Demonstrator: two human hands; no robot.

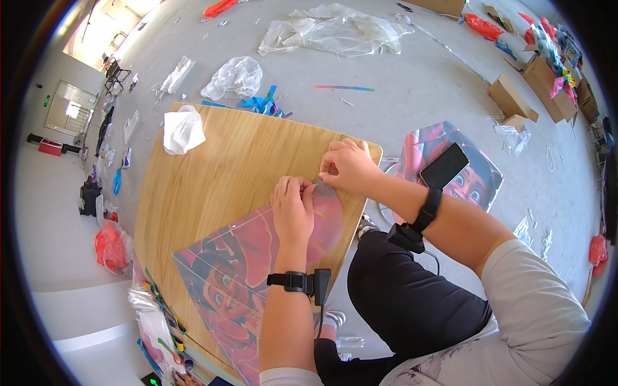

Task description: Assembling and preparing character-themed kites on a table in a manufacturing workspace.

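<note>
A printed pink cartoon sheet (225, 283), kite-like with thin pale lines across it, lies on the wooden table (238, 148). My left hand (294, 209) rests over the sheet's upper part, thumb and fingers pinched together. Close beside it, my right hand (347, 168) is also pinched, near the table's right corner. A tiny pale piece shows by the left fingertips. What either hand grips is too small or hidden to name. The rounded end of the sheet reaches out to the right, below my hands.
Crumpled white paper (183, 130) sits at the table's far left corner. Right of the table, a black phone (444, 165) lies on a stool-like cartoon-printed surface (412, 154). Clear plastic sheeting (335, 31), a blue strap bundle (262, 104) and cardboard boxes (513, 98) are on the floor.
</note>
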